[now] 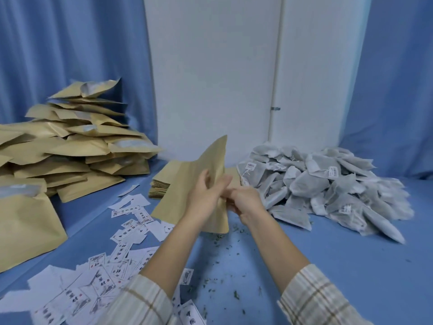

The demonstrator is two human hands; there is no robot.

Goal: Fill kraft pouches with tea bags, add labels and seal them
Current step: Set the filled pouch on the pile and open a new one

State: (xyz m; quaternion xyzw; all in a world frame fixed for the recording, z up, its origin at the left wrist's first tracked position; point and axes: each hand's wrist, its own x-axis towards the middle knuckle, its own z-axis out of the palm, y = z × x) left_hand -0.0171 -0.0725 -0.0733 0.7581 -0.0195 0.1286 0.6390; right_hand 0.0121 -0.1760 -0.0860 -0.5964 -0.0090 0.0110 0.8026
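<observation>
Blue-covered desk [328,266]: bare cloth is lying open at 5 o'clock of the hands, running toward the near right edge, with only loose green tea crumbs [220,240] scattering over it; the far edge is meeting a white wall panel [210,78] at 12 o'clock, with blue curtains [70,43] hanging at either side. Kraft pouch [187,184]: being held up off the desk, tilted, its far corner pointing toward 12 o'clock and its lower edge hanging just above the cloth. Left hand [206,195]: its fingers are curling round the pouch's right edge, gripping it. Right hand [246,202]: sitting just beside the left at 3 o'clock, its fingers curling in at the same pouch edge; whether they are pinching the paper cannot be told, as the left hand is covering the contact. Stack of flat empty pouches [161,184]: lying directly behind the held pouch, partly hidden by it. Heap of tea bags [323,184]: piling at 3 o'clock, near the right hand, crowding that side. Printed labels [126,231]: lying strewn at 8 o'clock, under and beside the left forearm. Mound of filled pouches [77,146]: standing at 10 o'clock, closing off the left side. Plaid sleeves [316,299]: covering both forearms at the near edge.
</observation>
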